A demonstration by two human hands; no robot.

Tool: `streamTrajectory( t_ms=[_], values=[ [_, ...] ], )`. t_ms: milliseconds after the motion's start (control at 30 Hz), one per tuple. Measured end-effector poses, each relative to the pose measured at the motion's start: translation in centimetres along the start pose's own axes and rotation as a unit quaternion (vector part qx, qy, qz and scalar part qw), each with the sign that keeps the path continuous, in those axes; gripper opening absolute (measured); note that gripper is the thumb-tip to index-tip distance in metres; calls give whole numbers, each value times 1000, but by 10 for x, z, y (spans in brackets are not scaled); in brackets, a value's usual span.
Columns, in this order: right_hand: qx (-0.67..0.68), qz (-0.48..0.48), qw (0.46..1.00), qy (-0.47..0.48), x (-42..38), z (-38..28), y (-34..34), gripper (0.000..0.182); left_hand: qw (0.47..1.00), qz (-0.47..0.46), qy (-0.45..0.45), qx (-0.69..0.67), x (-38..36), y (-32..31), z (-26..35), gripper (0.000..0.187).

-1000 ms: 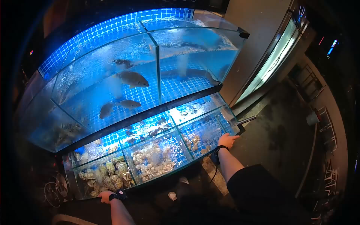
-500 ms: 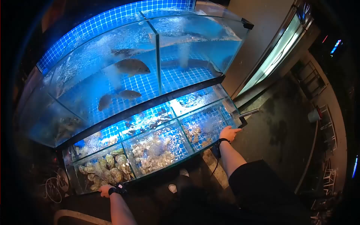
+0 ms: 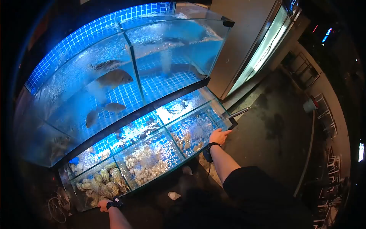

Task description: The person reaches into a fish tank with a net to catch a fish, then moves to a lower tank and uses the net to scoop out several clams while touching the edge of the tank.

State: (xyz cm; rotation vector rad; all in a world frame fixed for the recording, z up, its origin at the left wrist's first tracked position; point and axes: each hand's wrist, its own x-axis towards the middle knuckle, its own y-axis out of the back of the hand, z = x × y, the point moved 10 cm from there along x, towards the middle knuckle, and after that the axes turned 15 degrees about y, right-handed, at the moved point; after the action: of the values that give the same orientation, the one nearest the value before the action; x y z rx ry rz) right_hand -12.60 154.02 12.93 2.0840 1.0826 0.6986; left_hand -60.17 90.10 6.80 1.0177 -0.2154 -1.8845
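A low glass tank (image 3: 173,168) split into compartments runs in front of me. My right hand (image 3: 220,136) is at its front rim near the right corner, one finger stretched along toward the right and the others curled at the edge. At the left end of the same rim, my left hand (image 3: 103,205) is closed at the glass edge, its fingers partly hidden. Oysters (image 3: 102,182) lie in the compartment beside the left hand. Pale shellfish (image 3: 146,165) fill the middle one, and more shellfish (image 3: 185,142) sit under water nearest my right hand.
Behind rises a taller blue-lit tank (image 3: 138,82) with several fish, including a large one (image 3: 114,78). A metal pipe (image 3: 240,112) sticks out at the right corner. Pavement (image 3: 274,141), a bucket (image 3: 310,104) and stacked chairs (image 3: 331,171) are on the right. A bicycle (image 3: 57,208) stands at left.
The view has turned to the right, so the tanks appear farther left. Both hands stay at the same places on the rim.
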Motion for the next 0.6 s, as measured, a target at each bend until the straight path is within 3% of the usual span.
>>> streamTrajectory(
  t_ms=[67, 100, 133, 200, 233, 267, 333, 400, 467, 567, 600],
  values=[
    [45, -27, 998, -18, 2, 10, -13, 70, 999, -8, 5, -32, 1, -4, -4, 60],
    [19, 51, 998, 43, 9, 19, -18, 72, 1000, 25, 2, 11, 34, -13, -8, 60],
    [-3, 126, 986, 105, 3, 2, -1, 73, 997, 59, 1, 48, 15, -1, -3, 60],
    [65, 44, 996, 48, -1, 1, 18, 71, 1000, 14, 6, 6, -4, 3, 1, 60],
    [44, 84, 991, 98, 8, 2, 30, 66, 1000, 11, 1, -2, 1, 1, 0, 60],
    [105, 123, 961, 223, 18, -15, 51, 61, 1000, 11, -8, -2, 7, 1, 0, 61],
    [68, 89, 906, 407, 37, -58, 88, 56, 998, 59, -16, 26, 19, 2, 0, 61],
    [-60, -14, 804, 591, 48, -102, 98, 54, 999, 37, -13, -13, 22, -4, -2, 62],
    [-124, -96, 740, 655, 62, -115, 91, 52, 999, 47, -5, -20, 40, -13, -3, 62],
    [-209, -106, 698, 677, 96, -103, 67, 44, 998, 65, -16, -15, 57, -16, -5, 62],
    [-241, -81, 653, 713, 99, -100, 57, 34, 998, 54, -8, -24, 54, -16, -5, 62]
  ],
)
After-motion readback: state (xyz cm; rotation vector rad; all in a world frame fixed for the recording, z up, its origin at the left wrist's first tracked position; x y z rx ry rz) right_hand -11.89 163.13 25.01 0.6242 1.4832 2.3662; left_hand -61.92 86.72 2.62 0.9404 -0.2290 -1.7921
